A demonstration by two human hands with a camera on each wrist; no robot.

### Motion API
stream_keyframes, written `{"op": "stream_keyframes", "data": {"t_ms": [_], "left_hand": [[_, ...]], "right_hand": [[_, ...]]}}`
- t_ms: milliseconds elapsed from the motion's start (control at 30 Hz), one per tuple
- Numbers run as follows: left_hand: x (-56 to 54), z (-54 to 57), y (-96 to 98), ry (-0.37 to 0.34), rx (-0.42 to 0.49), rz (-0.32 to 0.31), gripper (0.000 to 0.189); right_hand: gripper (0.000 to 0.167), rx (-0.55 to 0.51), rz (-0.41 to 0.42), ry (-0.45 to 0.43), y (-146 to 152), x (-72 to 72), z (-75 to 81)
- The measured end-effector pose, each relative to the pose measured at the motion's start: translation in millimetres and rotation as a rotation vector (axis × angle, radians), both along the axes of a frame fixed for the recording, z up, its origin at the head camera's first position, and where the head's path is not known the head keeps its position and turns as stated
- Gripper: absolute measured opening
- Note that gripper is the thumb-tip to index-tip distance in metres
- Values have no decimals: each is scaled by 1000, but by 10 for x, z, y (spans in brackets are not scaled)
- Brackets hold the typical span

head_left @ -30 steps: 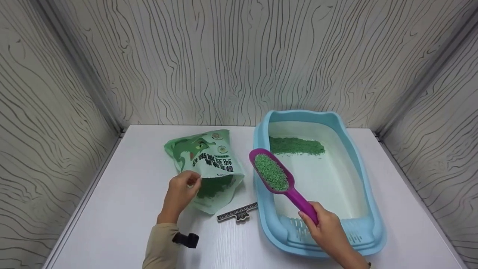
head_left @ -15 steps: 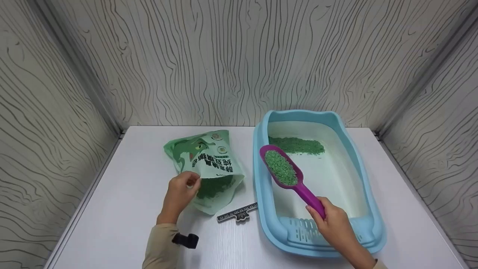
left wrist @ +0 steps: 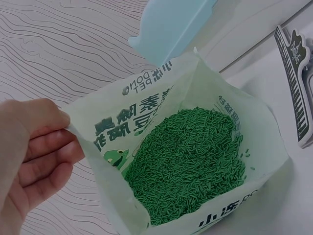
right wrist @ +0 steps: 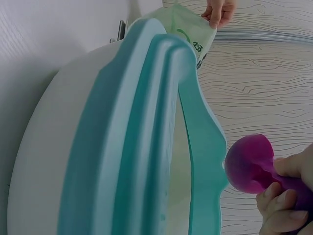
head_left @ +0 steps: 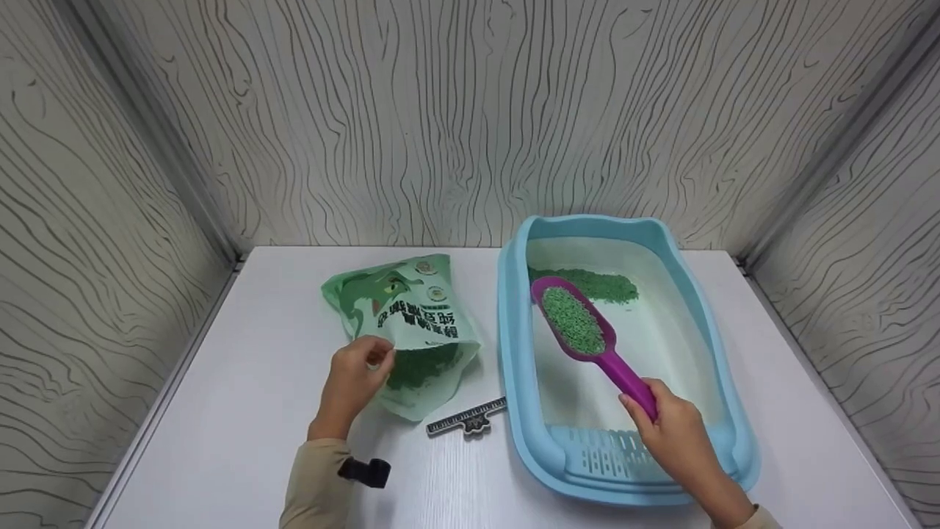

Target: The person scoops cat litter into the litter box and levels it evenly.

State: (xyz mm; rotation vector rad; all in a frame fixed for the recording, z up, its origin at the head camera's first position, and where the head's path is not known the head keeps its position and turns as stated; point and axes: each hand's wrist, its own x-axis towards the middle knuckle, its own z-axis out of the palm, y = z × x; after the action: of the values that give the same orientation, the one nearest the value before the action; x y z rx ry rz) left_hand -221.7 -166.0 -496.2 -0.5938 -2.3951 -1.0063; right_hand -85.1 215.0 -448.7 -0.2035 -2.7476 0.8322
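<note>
My left hand (head_left: 358, 378) pinches the upper edge of an open green bag (head_left: 411, 308), between thumb and fingers. Inside the bag, green litter pellets (left wrist: 188, 161) show in the left wrist view. With its fingers wrapped round the handle, my right hand (head_left: 675, 430) holds a purple scoop (head_left: 630, 380). A heap of green pellets (head_left: 574, 322) fills the scoop's bowl. The scoop is over the blue-rimmed litter box (head_left: 517, 382), above its white floor. Along the far left of that floor lies a strip of green pellets (head_left: 613, 286), partly hidden by the scoop.
A dark sealing clip (head_left: 468, 420) with a ruler-like bar lies on the white table (head_left: 242, 411) between the bag and the box. Slots pierce the near ledge (head_left: 609, 455) of the box. Wood-grain patterned walls (head_left: 470, 125) enclose the table at the back and sides.
My right hand has moved the loaded scoop to the right, from the left rim of the litter box to above its interior. The left hand and the bag stay put.
</note>
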Motion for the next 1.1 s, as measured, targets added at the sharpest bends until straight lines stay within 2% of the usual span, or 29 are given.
{"op": "stream_keyframes", "data": {"t_ms": [300, 800, 1100], "left_hand": [[6, 16, 2, -12, -20, 5, 5], [5, 32, 4, -45, -9, 9, 3], [12, 13, 0, -20, -14, 7, 4]], "right_hand": [[30, 56, -8, 52, 140, -71, -3], [30, 67, -52, -6, 408, -185, 30], [32, 66, -57, -52, 469, -259, 7]]}}
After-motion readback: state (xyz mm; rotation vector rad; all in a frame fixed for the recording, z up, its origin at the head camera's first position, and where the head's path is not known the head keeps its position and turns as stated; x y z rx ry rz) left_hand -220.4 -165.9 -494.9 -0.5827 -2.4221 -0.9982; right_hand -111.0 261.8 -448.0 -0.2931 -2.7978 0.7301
